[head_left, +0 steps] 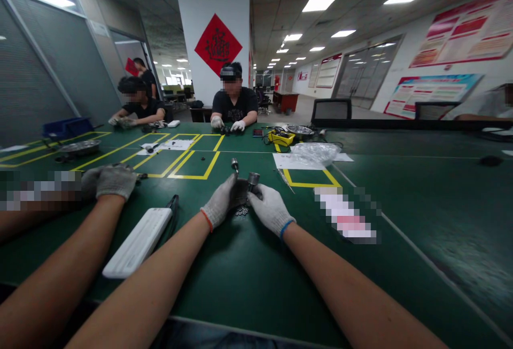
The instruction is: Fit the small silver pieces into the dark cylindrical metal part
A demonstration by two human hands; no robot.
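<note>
Both my hands wear grey-white knit gloves and meet at the middle of the green table [248,274]. My left hand [222,203] and my right hand [269,208] together grip a small dark metal part [251,181] with a round cylindrical top. Just beneath the hands lies a small pile of shiny metal rings or washers [241,211]. A short metal pin-like piece [234,164] stands on the table just beyond my left hand.
A co-worker's gloved hand [114,180] and bare arm rest at my left, beside a flat white device [138,243]. Further off lie a clear plastic bag [316,152] on paper, a yellow device [282,137] and a metal tray [80,147]. Other people sit across the table.
</note>
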